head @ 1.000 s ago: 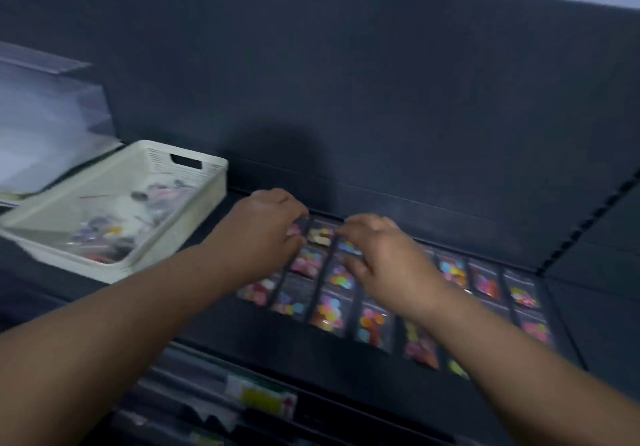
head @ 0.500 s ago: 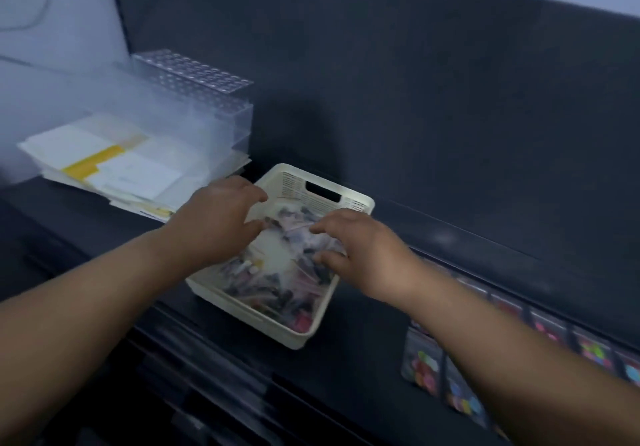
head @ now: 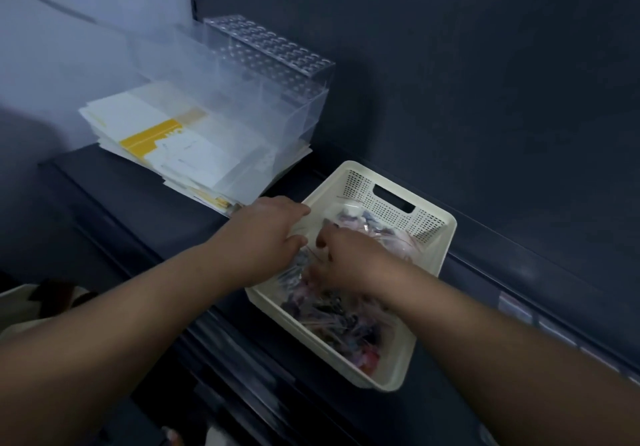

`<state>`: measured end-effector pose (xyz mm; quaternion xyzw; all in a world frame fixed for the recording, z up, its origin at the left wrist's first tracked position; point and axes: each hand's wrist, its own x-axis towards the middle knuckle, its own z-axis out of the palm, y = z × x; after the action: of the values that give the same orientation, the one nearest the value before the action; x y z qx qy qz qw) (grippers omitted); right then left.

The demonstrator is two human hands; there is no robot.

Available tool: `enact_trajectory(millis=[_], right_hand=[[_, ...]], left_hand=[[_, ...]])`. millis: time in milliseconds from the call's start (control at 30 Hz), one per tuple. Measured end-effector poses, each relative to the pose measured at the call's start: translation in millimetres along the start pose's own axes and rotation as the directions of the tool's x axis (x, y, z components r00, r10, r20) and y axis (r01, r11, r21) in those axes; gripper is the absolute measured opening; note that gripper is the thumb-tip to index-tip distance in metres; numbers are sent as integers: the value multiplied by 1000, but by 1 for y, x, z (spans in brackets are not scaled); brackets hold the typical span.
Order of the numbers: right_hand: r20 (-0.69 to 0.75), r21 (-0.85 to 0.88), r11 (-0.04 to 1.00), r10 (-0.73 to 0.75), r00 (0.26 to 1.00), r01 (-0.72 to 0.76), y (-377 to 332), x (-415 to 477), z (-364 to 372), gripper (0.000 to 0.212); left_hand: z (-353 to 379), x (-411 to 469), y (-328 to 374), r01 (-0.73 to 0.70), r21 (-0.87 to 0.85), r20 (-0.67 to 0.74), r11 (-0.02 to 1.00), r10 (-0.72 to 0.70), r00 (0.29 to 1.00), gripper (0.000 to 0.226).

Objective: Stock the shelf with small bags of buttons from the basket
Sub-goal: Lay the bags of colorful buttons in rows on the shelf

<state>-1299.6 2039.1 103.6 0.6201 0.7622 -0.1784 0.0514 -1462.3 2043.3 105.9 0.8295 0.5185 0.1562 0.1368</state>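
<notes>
Well | L hand point(head: 272, 234) & R hand point(head: 348, 263) were down in cream basket point(head: 398, 203) on dark shelf point(head: 145, 210) | both curled among button bags point(head: 332, 315), couldn't tell if gripping, too blurred | clear rack point(head: 273, 64) sat left of basket.

A dark flat shelf point(head: 156, 210) carries a cream perforated plastic basket point(head: 398, 366), set askew with one corner near the front edge. Just left of it lies a stack of white and yellow paper cards point(head: 180, 154) (a clear plastic box point(head: 277, 75) sits on top).
</notes>
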Motion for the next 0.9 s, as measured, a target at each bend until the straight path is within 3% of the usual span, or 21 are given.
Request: enact_trajectory(millis=[133,200,300,400,467,533,700,800,900], right_hand=[[-20,-104,991,79,997,-81,10,20,-2,43],[-31,-74,987,142,989,-144,17,21,-8,41],[-29,17,997,72,997,-72,17,15,-10,24],[65,46,998,26,998,-30,5,2,-4,42],[29,24,998,54,998,-55,0,0,3,63],[-23,39,995,95,995,-94,-1,5,8,69],[-42,53,995,86,995,-84,7,12,8,15],[-74,135,990,56,996,-46,12,9,5,18],[-166,393,919,107,980,-33,16,7,-2,21]], left_hand=[[1,1,-2,1,-18,11,1000,-1,1000,53],[1,2,-2,3,-31,18,1000,-2,1000,52],[2,2,-2,6,-40,25,999,-5,1000,52],[3,2,-3,7,-54,19,999,-6,1000,52],[3,2,-2,6,-55,14,998,-6,1000,52],[4,1,-2,6,-50,15,999,-5,1000,52],[2,-1,-1,14,-47,15,999,-14,1000,53],[1,-2,1,27,-63,17,998,-26,1000,53],[2,-1,-1,21,-57,9,998,-20,1000,51]])
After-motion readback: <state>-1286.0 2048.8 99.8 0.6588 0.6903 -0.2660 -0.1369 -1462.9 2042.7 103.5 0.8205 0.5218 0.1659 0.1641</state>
